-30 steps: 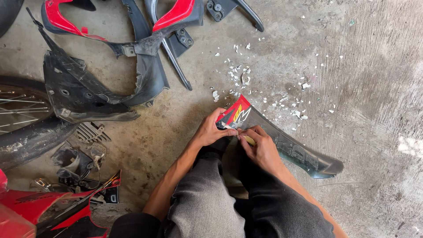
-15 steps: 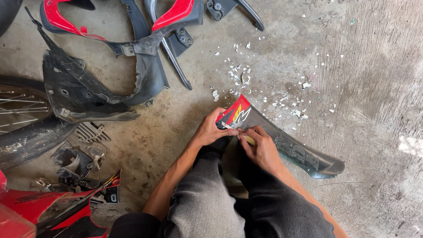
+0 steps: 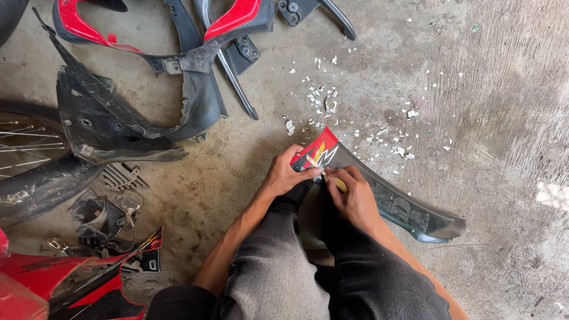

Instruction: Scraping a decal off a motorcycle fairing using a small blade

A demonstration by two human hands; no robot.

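Stained grey concrete floor (image 3: 498,118), rough-trowelled at right, littered with white flakes (image 3: 323,98), in soft daylight.

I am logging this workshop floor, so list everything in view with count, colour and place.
Curved panel: one, dark grey with a red, decorated end, on the floor under both hands.
Scraper: one, yellowish, in the right hand, against the panel's red end.
White flakes: many, scattered on the concrete above the panel.
Body panels: several, black and red, upper left.
Wheel: one, black tyre with spokes, left edge.
Red fairing: one, bottom left.
Small parts: several, dark, left of the knees.
Left hand: steadies the panel.
Right hand: holds the scraper.
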